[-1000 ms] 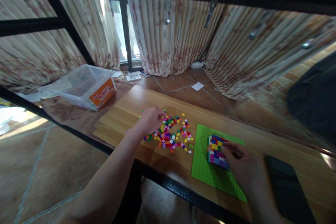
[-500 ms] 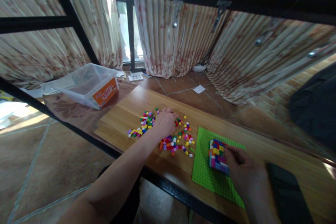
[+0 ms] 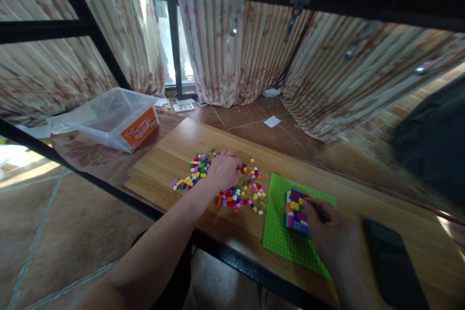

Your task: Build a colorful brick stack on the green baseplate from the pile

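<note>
Brick block (image 3: pixel 296 213), built from small pieces in blue, red, yellow, white, orange and purple, sits on the left part of the green studded baseplate (image 3: pixel 276 237), in front of you and to your right. Your right hand (image 3: pixel 334 230) is at the block's right side, fingers bent and thumb tip close to the forefinger, both against or just over the block's edge. You cover that side of it, so I cannot tell whether you grip the block itself or a single piece there.

Your left hand (image 3: pixel 225 169) is above the loose bricks (image 3: pixel 234 197), palm down with the fingers curled toward the pile. Its fingertips are hidden, so I cannot tell how far apart they are or whether they have hold of a piece. Those bricks spread over the wooden tabletop (image 3: pixel 214 138) to the left of the baseplate, on both sides of your hand.

To the right of your right hand lies a dark phone (image 3: pixel 397 261). Beyond the tabletop's left end, you have a clear plastic box (image 3: pixel 105 118) with an orange label (image 3: pixel 142 128) on its side.
</note>
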Demonstrator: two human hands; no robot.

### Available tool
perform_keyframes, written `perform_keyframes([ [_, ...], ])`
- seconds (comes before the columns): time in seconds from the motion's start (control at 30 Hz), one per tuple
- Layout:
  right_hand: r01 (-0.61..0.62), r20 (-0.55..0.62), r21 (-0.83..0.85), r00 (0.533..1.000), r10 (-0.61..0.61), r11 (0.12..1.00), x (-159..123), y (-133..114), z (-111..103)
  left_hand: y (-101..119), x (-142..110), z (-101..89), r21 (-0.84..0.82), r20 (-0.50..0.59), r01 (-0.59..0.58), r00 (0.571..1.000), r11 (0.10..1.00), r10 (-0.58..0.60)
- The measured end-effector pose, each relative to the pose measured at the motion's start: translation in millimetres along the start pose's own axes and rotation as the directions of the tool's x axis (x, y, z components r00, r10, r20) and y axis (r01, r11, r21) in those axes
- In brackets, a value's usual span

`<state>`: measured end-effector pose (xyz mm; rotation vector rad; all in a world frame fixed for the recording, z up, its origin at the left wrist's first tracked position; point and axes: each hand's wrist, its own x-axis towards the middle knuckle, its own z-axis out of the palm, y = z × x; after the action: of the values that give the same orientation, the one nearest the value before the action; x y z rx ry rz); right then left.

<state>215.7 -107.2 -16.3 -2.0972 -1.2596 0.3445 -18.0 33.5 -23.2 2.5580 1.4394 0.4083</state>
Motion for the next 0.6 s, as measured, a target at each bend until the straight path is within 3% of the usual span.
perform_keyframes([
  [0.3,0.073,-0.023,0.0,0.997,-0.073,0.997,-2,-2,1,12,2,5.4,-0.009,-0.005,0.034,0.999,0.999,-0.035],
  [0.6,0.068,0.007,0.009,0.998,-0.068,0.998,-2,-1,2,16,-4,6.2,-0.007,-0.004,-0.02,1.0,1.0,0.02],
])
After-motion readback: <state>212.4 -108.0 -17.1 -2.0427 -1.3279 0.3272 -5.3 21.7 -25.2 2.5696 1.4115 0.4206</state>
